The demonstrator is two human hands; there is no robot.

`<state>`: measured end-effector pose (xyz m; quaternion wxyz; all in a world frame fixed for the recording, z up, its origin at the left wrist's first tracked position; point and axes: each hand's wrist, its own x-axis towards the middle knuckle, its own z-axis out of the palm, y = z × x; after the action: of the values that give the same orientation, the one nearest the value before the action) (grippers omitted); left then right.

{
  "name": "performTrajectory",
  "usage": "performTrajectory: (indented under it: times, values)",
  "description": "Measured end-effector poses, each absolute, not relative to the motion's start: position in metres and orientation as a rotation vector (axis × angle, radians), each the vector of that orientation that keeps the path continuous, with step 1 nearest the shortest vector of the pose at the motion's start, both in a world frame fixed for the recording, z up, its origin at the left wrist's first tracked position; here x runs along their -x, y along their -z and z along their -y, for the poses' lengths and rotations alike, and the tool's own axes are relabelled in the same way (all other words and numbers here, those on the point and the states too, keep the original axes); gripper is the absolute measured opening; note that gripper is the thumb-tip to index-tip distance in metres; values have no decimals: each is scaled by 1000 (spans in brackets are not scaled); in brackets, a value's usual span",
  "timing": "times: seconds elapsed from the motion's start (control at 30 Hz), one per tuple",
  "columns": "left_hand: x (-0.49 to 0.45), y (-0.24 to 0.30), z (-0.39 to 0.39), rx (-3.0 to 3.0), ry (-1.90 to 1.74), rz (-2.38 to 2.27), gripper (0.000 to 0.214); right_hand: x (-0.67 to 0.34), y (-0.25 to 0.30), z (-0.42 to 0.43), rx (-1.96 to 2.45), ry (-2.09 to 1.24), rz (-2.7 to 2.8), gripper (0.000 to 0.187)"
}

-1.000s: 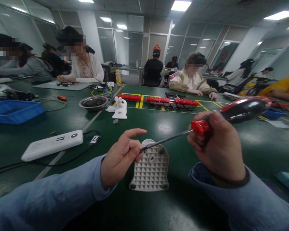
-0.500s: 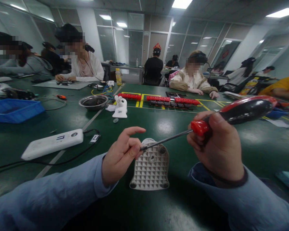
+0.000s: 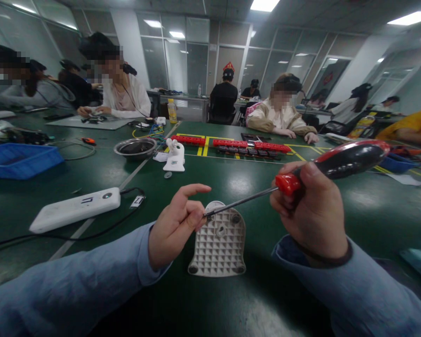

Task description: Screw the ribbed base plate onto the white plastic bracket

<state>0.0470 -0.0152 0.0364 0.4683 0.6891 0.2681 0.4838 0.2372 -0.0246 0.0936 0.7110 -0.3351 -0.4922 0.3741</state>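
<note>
"So, which hand has the tool?"

"Right hand (image 3: 310,210), wrapped around the screwdriver (image 3: 286,184)! Fingers curled at the red collar, thumb along it, and the fat handle (image 3: 354,159) sticks out beyond, up and to the right."

"And the left?"

"Left hand (image 3: 177,227) is in a pinch, thumb against bent fingers, right at the tip of the shaft (image 3: 242,202). One finger juts out loose above. Whether something small sits in that pinch, I can't tell; it's too tiny from here."

"Where's the latticed plate (image 3: 219,252)?"

"Between the two hands, lattice side showing, dark feet at its corners, and clearly nearer the left. Flat on the table (image 3: 210,304) or propped at a slant? Can't say. Nor whether the left fingers touch it."

"Give me the angles!"

"Here's the crux: the shaft runs crosswise, dipping toward the left hand, while the plate runs lengthwise away from the wearer, broad end closest. Nearly square to each other! The shaft passes in front of the plate's far end, and the round hole lies just below that line."

"Anything beyond?"

"A white bracket (image 3: 175,159) standing farther back, well apart from both hands."
</note>
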Motion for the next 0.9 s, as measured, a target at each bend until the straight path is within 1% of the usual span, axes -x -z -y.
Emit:
performTrajectory:
  times: [0.17,0.33,0.67,0.9]
  values:
    - [-47,-37,15,-1643,-1194,-660,28,-238,-92,23,756,-824,1100,22]
    - [-46,-38,15,-1736,-1160,-685,30,-239,-90,22,741,-869,1095,20]
    - [-46,-39,14,-1787,-1166,-766,44,-237,-90,26,714,-828,1144,12]
    - [-46,-38,12,-1712,-1185,-860,43,-237,-85,22,686,-855,1126,10]
